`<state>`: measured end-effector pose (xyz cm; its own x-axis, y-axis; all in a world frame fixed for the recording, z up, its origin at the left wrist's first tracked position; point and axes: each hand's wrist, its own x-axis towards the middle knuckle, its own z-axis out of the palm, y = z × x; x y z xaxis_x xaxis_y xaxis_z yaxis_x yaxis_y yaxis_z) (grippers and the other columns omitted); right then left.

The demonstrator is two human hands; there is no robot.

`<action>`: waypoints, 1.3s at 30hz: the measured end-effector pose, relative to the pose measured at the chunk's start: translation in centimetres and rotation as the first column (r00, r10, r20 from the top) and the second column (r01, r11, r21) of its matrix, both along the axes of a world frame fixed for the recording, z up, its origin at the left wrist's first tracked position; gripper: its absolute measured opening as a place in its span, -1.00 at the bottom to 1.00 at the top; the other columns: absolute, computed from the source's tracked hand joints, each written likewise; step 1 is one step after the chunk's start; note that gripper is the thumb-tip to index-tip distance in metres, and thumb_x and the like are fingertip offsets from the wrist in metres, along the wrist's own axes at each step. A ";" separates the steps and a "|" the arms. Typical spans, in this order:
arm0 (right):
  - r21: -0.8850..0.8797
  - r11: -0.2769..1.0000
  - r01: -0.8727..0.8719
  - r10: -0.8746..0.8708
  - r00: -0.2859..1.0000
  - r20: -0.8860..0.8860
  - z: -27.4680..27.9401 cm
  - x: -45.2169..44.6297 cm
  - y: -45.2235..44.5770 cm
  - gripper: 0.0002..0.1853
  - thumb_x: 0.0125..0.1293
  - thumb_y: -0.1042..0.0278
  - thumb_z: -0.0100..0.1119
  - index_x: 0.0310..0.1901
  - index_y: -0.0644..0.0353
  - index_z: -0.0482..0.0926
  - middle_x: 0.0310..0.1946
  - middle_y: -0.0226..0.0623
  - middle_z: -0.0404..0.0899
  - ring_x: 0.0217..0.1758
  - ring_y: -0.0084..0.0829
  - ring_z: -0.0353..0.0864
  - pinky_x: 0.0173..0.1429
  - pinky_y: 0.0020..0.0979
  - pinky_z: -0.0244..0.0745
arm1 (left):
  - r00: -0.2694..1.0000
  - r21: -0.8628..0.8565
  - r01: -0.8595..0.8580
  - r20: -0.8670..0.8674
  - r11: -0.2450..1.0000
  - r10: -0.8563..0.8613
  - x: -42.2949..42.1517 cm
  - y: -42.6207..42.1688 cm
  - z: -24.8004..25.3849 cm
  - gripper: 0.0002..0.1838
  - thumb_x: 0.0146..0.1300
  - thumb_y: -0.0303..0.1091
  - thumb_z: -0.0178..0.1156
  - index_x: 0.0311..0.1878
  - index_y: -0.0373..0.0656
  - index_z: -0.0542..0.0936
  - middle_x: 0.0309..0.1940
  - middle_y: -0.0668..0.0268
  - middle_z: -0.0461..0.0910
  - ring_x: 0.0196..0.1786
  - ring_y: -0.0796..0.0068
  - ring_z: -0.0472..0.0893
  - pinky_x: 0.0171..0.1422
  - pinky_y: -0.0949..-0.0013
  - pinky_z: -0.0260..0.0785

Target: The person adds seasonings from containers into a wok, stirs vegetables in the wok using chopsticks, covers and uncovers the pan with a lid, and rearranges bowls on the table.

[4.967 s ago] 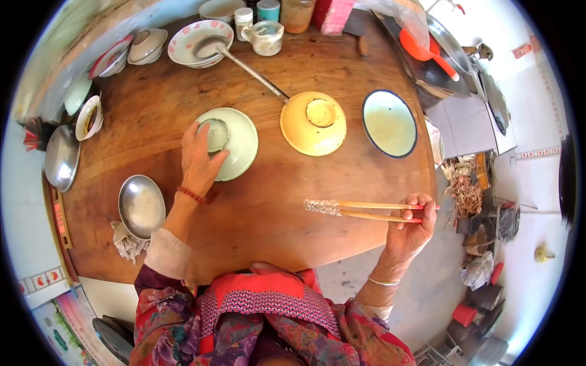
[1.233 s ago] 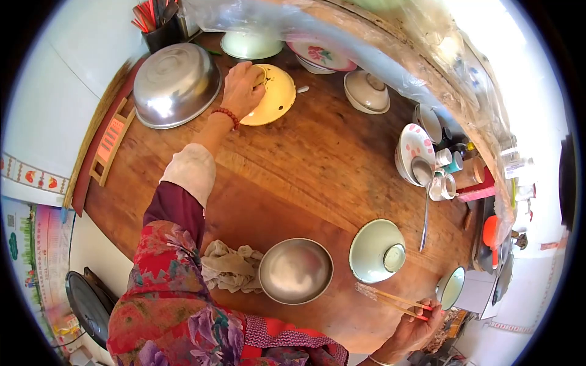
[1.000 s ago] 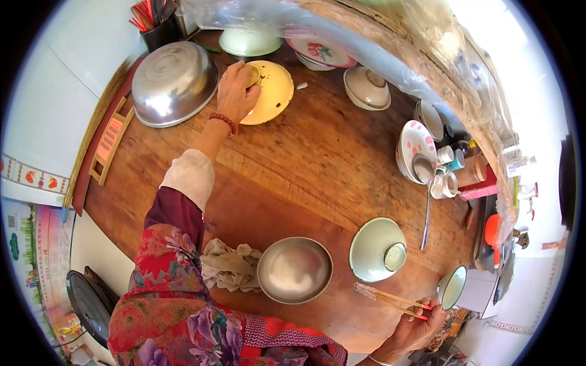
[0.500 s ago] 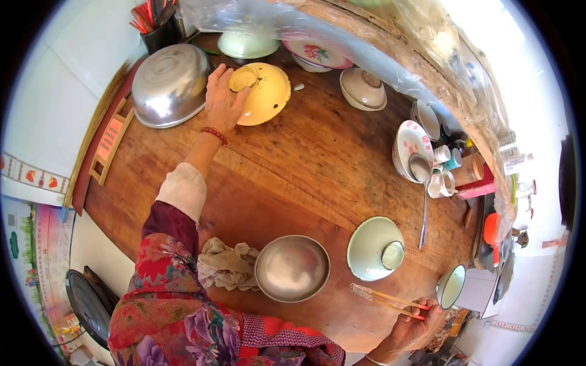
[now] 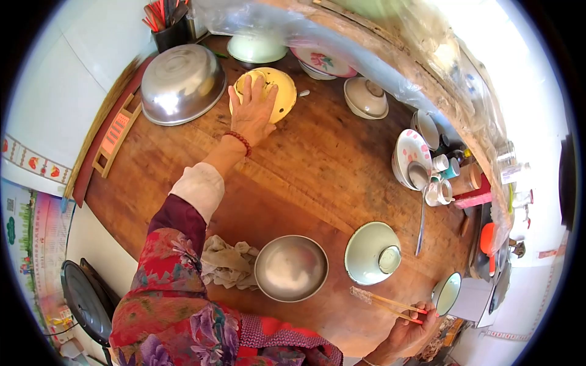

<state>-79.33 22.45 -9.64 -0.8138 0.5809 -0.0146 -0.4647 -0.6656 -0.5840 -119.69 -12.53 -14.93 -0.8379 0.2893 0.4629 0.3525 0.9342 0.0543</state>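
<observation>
My left hand [image 5: 253, 114] lies with spread fingers over the near side of an upturned yellow bowl [image 5: 282, 94] at the back left of the table. In my right hand [image 5: 412, 326] are chopsticks [image 5: 390, 305], whose far tips carry something pale and speckled. Just beyond those tips rests an upturned pale green bowl [image 5: 360, 253]. A steel bowl [image 5: 291, 268] sits left of it, beside a crumpled cloth [image 5: 229, 262]. Close to my right hand, a dark-rimmed bowl [image 5: 447, 293] stands at the right edge.
A large upturned steel basin [image 5: 183, 85] is left of the yellow bowl. Along the back are a green bowl [image 5: 257, 49], a floral plate [image 5: 323, 60] and a covered bowl [image 5: 366, 97]. A ladle [image 5: 420, 177] rests in a spotted bowl [image 5: 410, 146], near several jars.
The yellow bowl, earlier near the middle, is now at the back left. My left hand has left its foot ring and opened over its near side. The view has swung left.
</observation>
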 end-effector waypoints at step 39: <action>-0.066 0.997 -0.048 0.045 0.998 -0.051 -0.9 -0.7 -0.5 -0.77 0.44 0.28 -0.24 -0.09 0.23 0.37 -0.16 -0.02 0.43 -0.21 -0.13 0.54 -0.36 -0.20 0.55 | 0.995 -0.028 0.094 -0.010 0.995 -0.094 -8.1 3.5 -1.5 -0.13 -0.25 -0.25 0.35 0.27 0.02 0.26 0.30 0.04 0.07 0.37 0.00 0.07 0.31 -0.36 -0.19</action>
